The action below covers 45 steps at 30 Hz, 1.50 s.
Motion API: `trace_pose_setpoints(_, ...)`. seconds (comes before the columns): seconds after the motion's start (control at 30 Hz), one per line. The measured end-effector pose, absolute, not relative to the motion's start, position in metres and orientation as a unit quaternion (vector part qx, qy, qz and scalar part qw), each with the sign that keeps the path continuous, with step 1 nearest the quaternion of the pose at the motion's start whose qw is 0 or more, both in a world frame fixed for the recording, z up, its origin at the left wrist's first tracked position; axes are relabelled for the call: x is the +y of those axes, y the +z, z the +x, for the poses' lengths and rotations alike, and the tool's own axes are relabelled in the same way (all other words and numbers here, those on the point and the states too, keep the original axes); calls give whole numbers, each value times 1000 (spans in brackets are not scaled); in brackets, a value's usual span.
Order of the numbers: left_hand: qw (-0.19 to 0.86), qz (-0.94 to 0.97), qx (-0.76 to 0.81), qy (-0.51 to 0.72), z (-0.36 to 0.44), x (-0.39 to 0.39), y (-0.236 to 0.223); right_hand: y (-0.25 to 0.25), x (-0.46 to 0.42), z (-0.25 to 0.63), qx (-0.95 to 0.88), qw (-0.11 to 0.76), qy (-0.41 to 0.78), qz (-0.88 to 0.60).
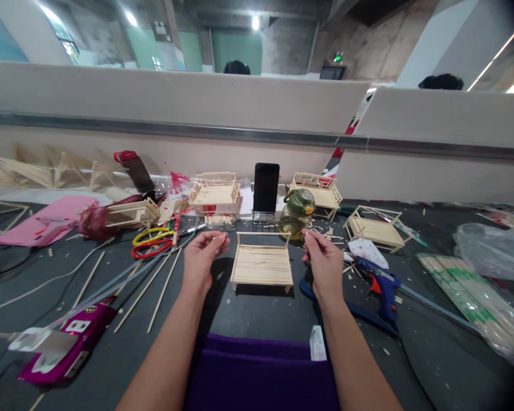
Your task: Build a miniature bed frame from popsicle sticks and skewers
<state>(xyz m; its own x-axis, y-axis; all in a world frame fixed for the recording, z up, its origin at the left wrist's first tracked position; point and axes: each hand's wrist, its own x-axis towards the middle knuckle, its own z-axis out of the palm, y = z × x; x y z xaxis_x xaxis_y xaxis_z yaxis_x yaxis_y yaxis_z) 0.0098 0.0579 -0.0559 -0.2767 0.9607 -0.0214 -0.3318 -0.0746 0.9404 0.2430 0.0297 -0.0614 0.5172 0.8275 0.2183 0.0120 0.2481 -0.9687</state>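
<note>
A small bench-like model [261, 266] built from thin wooden sticks stands on the dark table, with two short posts and a top rail at its back. A short sliver lies on its slatted top. To its left, my left hand [202, 260] is raised with thumb and fingertips pinched together. My right hand [323, 262] is held likewise on the other side, fingertips just off the model's right back post. Neither hand touches the model. Whatever the fingertips may hold is too small to make out.
A blue glue gun [381, 288] lies at right by bagged sticks [471, 291]. Behind stand a phone [266, 187], a green bottle [297, 208] and other stick models [216, 197]. Scissors [154, 242], loose sticks [143, 297] and a purple power strip [71, 342] lie left.
</note>
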Motion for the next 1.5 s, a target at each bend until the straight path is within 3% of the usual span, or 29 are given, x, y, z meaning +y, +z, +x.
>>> trace_pose_setpoints(0.63,386,433,481,658,14,57,-58,-61,31,242,-364,688,330,-534)
trace_pose_setpoints(1.03,413,436,485,635,18,57,-60,-67,32,244,-408,664,327,-535)
trace_pose_setpoints(1.13,422,435,497,620,18,57,-62,-69,34,246,-459,642,245,-563)
trace_pose_setpoints(1.3,434,451,506,593,17,58,-67,-70,33,243,-511,560,209,-618)
trace_pose_setpoints(1.5,337,539,539,552,17,58,-72,-71,31,239,-559,476,141,-664)
